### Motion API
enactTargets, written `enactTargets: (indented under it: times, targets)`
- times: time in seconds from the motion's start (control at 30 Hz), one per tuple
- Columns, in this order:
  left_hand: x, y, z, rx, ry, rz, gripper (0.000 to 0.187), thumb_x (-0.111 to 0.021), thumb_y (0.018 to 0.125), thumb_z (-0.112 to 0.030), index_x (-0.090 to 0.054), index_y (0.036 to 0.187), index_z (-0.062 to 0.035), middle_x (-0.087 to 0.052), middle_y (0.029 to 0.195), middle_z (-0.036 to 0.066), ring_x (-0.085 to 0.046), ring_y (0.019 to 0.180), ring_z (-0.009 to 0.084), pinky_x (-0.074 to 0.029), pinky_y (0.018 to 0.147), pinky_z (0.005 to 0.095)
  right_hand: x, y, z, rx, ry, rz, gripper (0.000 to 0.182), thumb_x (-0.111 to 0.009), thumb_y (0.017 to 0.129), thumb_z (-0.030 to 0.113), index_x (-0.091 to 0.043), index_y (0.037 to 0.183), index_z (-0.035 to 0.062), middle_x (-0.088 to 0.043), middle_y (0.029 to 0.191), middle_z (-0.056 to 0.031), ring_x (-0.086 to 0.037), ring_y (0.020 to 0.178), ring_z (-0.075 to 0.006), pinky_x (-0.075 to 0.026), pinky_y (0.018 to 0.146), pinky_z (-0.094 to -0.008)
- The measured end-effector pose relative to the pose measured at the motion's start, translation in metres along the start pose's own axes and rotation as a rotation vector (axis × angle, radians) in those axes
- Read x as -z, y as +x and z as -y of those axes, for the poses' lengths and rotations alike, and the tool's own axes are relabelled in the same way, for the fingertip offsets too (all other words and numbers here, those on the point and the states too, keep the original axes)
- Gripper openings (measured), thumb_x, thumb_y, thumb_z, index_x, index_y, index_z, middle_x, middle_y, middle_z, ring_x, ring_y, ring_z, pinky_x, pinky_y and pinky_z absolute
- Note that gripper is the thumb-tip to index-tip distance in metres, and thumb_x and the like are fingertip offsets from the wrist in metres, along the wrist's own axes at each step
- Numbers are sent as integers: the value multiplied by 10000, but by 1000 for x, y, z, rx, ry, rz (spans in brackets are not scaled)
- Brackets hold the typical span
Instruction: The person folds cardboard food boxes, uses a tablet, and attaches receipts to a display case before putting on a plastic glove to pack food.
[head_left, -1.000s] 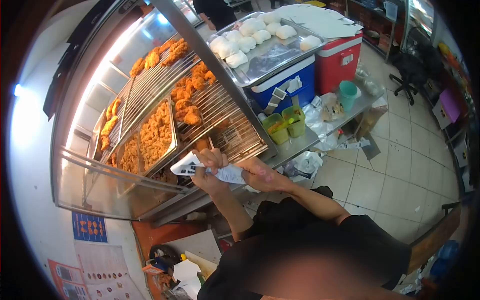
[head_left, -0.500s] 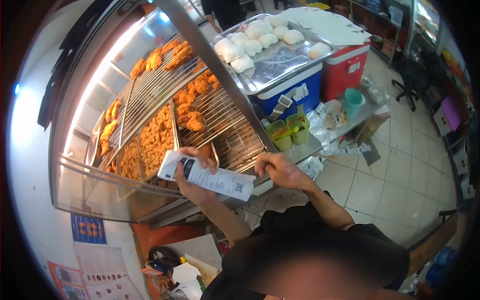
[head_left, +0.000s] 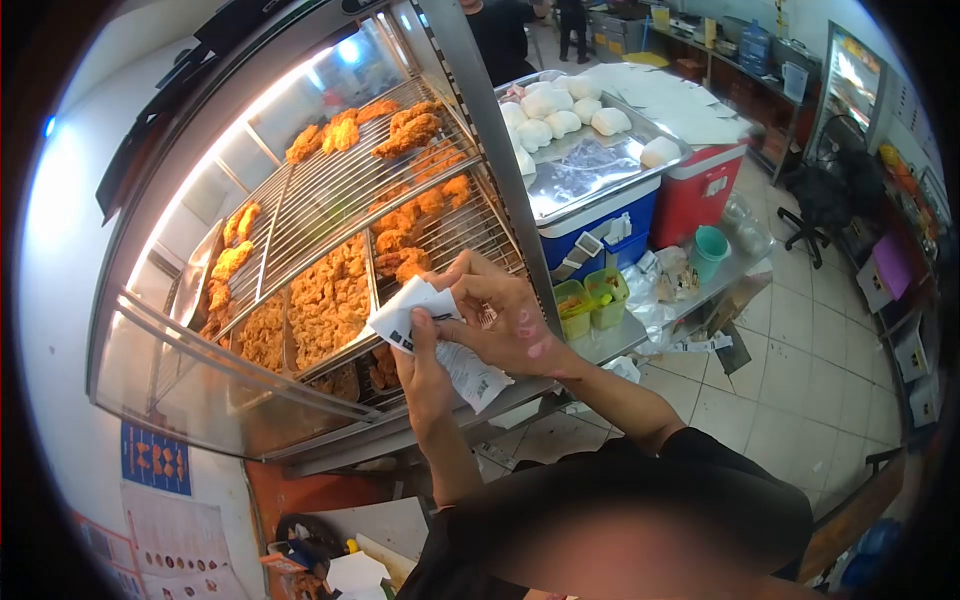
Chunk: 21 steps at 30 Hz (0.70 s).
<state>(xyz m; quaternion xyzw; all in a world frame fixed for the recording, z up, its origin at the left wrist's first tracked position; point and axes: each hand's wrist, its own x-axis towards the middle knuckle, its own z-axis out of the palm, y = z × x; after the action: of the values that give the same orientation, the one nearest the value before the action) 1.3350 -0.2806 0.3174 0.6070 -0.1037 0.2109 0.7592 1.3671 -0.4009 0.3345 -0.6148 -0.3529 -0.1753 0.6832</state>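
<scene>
A white printed receipt [head_left: 468, 376] is held in front of the glass display case, its upper part folded over and its lower end hanging free. My left hand [head_left: 426, 375] is closed on it from below, thumb pressed on the printed face. From the right, my right hand [head_left: 503, 318] pinches the paper near its top edge; some of its fingertips are hidden behind the fold. Just beyond both hands, pieces of fried chicken [head_left: 408, 262] lie on the wire racks of the lit case, with a tray of smaller fried pieces [head_left: 330, 290] beside them.
The display case's metal post [head_left: 500, 170] rises close to my right hand. Right of it, a metal tray [head_left: 590, 180] with several white bags rests on a blue cooler [head_left: 610, 225]. A red cooler [head_left: 693, 200], green containers [head_left: 607, 300] and a teal cup [head_left: 709, 252] stand nearby. Another person [head_left: 497, 40] is behind.
My right hand has moved left onto the receipt and grips its upper part. The receipt is now folded over and crumpled, and my left hand has shifted right. The view has turned slightly.
</scene>
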Motion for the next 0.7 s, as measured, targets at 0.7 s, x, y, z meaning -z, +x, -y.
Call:
enactTargets:
  times: [0.7]
  targets:
    - [-24, 12, 3, 159, -464, -59, 449, -447, 979, -345, -463, 1159, 65, -549, 1038, 146, -574, 948, 199, -469, 850, 320, 22, -4, -6, -41, -173, -112, 111, -720, 800, 68, -633, 864, 41, -585, 777, -67, -519, 664, -154, -423, 586, -296]
